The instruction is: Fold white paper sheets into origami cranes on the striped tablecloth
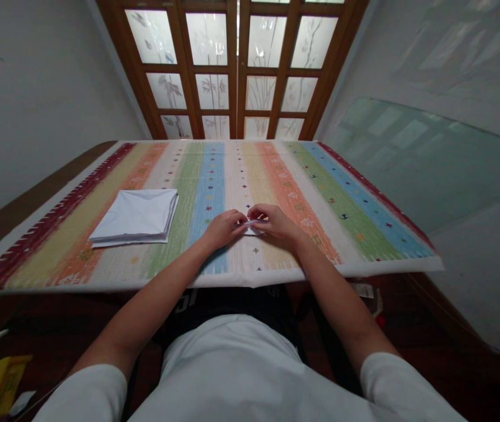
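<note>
Small, narrow folded white paper piece [254,230] sits between both hands, close above the bench [21,212] near its front edge, its folds mostly covered. The left hand [223,227] pinches one end between thumb and fingertips; the right hand [278,221] pinches the other. To the left, a flat, squarish stack of creased white paper [138,212] rests on the multicoloured striped cloth [364,202]. At lower left is perhaps a bright yellow container [6,381], contents unclear.
</note>
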A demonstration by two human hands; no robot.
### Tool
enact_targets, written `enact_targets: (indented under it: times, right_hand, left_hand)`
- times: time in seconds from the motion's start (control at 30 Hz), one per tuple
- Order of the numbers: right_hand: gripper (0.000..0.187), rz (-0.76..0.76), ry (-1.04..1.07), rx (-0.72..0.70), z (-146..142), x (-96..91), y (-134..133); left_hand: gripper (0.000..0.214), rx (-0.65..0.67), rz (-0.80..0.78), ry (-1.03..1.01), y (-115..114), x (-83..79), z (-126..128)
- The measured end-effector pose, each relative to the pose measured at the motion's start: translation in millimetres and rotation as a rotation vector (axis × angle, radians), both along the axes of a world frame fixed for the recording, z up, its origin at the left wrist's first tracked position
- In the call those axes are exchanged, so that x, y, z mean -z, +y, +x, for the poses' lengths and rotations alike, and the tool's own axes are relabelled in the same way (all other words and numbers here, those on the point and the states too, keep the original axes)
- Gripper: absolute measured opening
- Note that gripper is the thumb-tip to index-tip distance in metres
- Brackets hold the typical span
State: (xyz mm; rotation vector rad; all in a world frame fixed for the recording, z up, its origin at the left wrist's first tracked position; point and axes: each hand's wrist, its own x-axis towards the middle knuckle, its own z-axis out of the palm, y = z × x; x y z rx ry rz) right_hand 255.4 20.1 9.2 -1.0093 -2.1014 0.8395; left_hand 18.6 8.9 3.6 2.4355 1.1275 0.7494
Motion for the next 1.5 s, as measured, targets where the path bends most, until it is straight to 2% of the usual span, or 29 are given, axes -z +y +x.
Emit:
enact_targets:
  times: [0.07,0.13,0.23,0.3,0.4,0.53,0.7,0.8,0.93,1.27,1.5]
  right_hand:
    - [0.025,0.023,0.087,0.040,0.4,-2.9,1.8]
    - [0.037,0.035,0.237,0.149,2.0,-5.7,4.8]
    - [0.051,-0.079,0.470,0.294,4.0,-7.2,8.4]
    - [0.057,-0.207,0.527,0.276,2.4,-5.9,8.6]
    - [0.057,-0.343,0.508,0.134,-6.4,-1.8,6.3]
    - [0.051,-0.394,0.494,0.056,-21.7,4.2,4.7]
    - [0.047,-0.366,0.569,0.011,-28.0,8.0,6.5]
    - [0.047,-0.361,0.612,-0.004,-28.2,8.7,6.3]
    - [0.045,-0.347,0.621,0.050,-29.7,10.3,5.4]
    - [0.048,-0.411,0.740,0.075,-32.0,10.6,3.6]
    - [0.048,-0.370,0.713,0.073,-32.6,12.1,6.3]
  left_hand:
    - [0.010,-0.029,-0.031,-0.058,0.2,-1.9,-1.0]
    - [0.009,-0.075,-0.075,-0.155,1.0,-3.7,-2.7]
    - [0.012,-0.155,-0.123,-0.355,2.5,-5.7,-5.1]
    - [0.021,-0.195,-0.146,-0.485,3.0,-5.7,-5.5]
    - [0.032,-0.191,-0.183,-0.592,1.9,-3.9,-4.6]
    - [0.027,-0.098,-0.159,-0.567,-1.0,-1.0,-3.5]
    - [0.023,-0.021,-0.082,-0.552,-1.9,-0.3,-3.0]
    - [0.022,-0.022,-0.049,-0.555,-2.3,-0.9,-2.5]
    - [0.024,-0.034,-0.047,-0.551,-2.5,-0.5,-2.4]
    - [0.024,-0.032,-0.033,-0.608,-1.8,1.4,-3.4]
    - [0.027,-0.039,-0.043,-0.618,-2.5,-0.5,-3.1]
